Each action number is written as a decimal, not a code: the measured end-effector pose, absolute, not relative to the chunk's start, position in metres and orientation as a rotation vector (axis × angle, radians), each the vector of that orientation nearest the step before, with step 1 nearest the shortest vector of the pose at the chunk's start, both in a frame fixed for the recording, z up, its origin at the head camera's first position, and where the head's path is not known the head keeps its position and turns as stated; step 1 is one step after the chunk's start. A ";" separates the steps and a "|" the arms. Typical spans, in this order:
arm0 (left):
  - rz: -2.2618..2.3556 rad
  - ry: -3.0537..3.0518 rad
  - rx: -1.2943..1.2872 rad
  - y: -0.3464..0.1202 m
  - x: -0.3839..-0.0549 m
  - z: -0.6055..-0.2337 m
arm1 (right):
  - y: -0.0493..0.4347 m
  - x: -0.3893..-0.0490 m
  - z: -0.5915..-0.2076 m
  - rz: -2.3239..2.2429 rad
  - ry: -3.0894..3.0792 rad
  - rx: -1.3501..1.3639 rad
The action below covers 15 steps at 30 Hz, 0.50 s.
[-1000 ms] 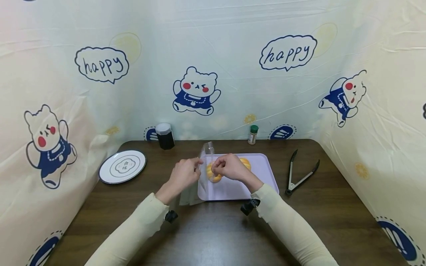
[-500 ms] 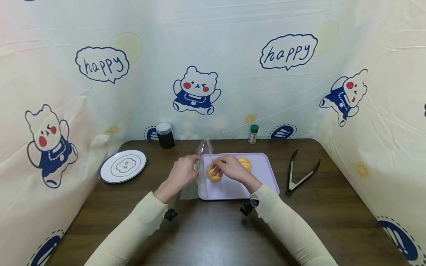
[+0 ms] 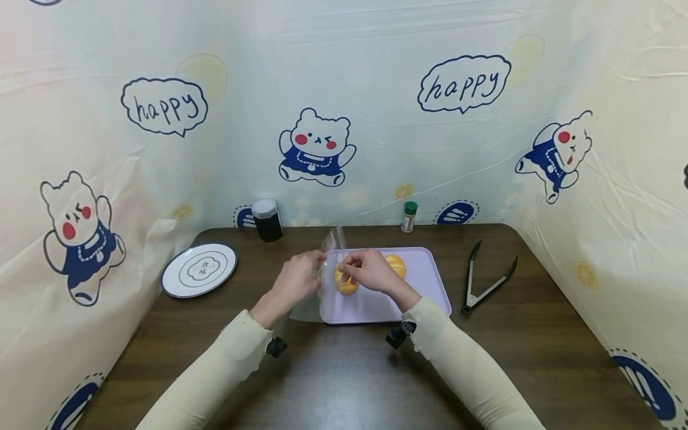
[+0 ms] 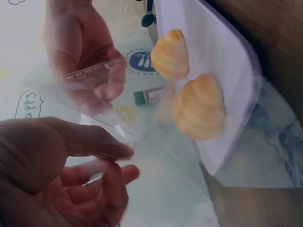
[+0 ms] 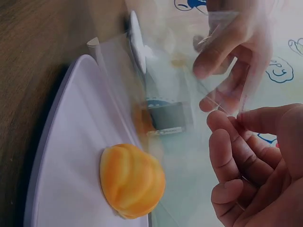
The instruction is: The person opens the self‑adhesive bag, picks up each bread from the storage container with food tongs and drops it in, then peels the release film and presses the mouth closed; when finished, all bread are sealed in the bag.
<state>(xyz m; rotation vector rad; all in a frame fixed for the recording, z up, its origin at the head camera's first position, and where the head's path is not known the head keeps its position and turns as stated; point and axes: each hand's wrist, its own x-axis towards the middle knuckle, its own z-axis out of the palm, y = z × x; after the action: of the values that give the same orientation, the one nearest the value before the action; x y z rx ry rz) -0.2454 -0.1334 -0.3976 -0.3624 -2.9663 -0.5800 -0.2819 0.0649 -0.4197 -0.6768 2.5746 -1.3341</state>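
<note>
Clear bag pinched by both hands at the tray's left end.
The bag (image 3: 307, 310) rises beside and partly across the left edge of the tray (image 3: 419, 298); the left hand (image 3: 298, 276) and right hand (image 3: 371, 270) each pinch its film. Its raised top appears narrower than half a second ago, the hands barely displaced; in my judgement, work on the film remains unfinished. Two buns (image 3: 347, 286) lie on the tray.

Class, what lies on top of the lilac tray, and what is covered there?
Two yellow buns lie on the tray. In the head view, the right hand hides part of both and of the tray's surface.
</note>
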 end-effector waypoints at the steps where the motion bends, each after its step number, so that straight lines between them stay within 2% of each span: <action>1: -0.554 -2.971 -0.357 -0.134 -0.245 -0.397 | 0.065 -0.282 -0.420 -1.332 2.578 -0.682; 15: -0.379 -3.073 -0.317 -0.144 -0.244 -0.389 | 0.066 -0.283 -0.422 -1.304 2.598 -0.669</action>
<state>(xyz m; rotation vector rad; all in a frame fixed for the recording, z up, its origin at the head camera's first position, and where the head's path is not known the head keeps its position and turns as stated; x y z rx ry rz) -0.2441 -0.1442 -0.3886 -0.3166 -3.0731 -0.3791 -0.2833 0.0657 -0.4225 -0.6686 2.5975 -1.3043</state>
